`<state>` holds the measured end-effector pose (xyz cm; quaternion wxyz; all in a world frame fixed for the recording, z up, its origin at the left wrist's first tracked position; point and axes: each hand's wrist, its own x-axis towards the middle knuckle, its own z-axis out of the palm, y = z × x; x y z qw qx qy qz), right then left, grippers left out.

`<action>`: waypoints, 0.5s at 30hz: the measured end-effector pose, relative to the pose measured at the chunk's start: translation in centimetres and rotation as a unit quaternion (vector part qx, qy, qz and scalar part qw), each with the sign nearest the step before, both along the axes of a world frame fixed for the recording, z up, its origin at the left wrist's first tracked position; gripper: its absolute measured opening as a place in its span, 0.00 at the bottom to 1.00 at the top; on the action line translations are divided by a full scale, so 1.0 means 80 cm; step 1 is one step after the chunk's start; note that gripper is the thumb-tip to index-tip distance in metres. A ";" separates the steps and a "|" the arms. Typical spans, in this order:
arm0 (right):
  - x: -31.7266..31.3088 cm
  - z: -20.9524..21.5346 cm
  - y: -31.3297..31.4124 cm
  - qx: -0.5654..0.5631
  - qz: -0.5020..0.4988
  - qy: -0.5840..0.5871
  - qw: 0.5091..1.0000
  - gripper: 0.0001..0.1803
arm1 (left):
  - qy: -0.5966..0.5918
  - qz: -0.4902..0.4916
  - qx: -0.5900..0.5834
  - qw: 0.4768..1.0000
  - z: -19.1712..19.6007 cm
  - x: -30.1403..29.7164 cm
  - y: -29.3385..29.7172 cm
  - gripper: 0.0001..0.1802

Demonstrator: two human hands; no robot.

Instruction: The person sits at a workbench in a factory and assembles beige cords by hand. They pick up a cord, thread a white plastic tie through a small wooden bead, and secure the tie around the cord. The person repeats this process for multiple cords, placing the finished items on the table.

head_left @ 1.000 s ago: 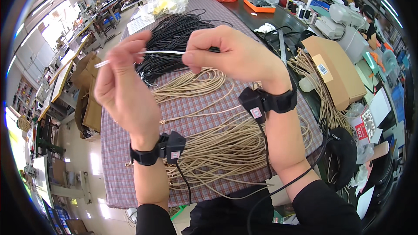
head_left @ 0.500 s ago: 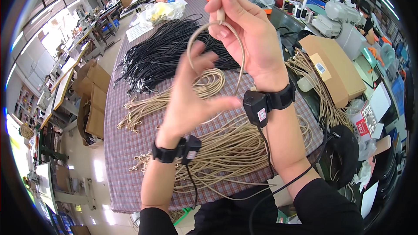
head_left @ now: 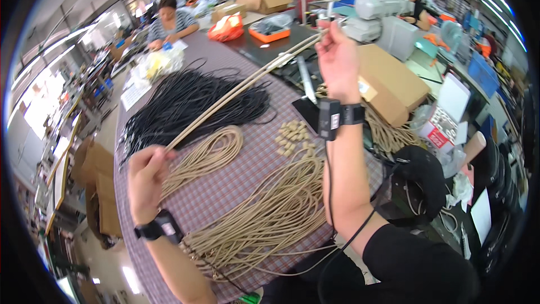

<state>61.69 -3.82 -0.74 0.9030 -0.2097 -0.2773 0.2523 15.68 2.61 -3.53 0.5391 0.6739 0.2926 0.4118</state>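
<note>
A tan cord (head_left: pixel 236 92), doubled into parallel strands, is stretched slantwise over the table between my hands. My left hand (head_left: pixel 147 177) is closed on its lower end, beside a looped bundle of tan cords (head_left: pixel 220 145). Higher up and to the right, my right hand (head_left: pixel 338 59) pinches the other end between its fingertips; what else sits in that pinch is too small to tell. Beneath the cord lies a heap of black cords (head_left: pixel 185 107). A larger pile of tan cords (head_left: pixel 264 214) lies nearer to me, with small tan pieces (head_left: pixel 293 134) just beyond it.
The cords rest on a checked tablecloth (head_left: pixel 253 160). At right are a cardboard box (head_left: pixel 391 81), a black pouch (head_left: pixel 419 183) and a sewing machine (head_left: pixel 382 8). An orange tray (head_left: pixel 270 35) stands farther back. Across the table sits a person (head_left: pixel 169 25). Wrist-device cables trail past my forearms.
My hands have moved apart, the left down and left, the right to the right. The cord, earlier a hanging loop from my right hand, is now pulled straight, and my left hand has closed on it.
</note>
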 end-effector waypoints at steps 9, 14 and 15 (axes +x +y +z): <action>-0.021 -0.009 0.014 0.030 0.033 0.089 0.995 0.16 | 0.100 0.096 0.061 0.988 -0.003 -0.042 0.017 0.10; -0.012 -0.015 0.023 0.044 0.017 0.069 0.996 0.16 | 0.190 0.068 0.069 0.977 -0.009 -0.047 0.016 0.07; -0.013 -0.017 0.024 0.037 0.005 0.070 0.997 0.15 | 0.189 0.066 0.060 0.978 -0.010 -0.046 0.015 0.07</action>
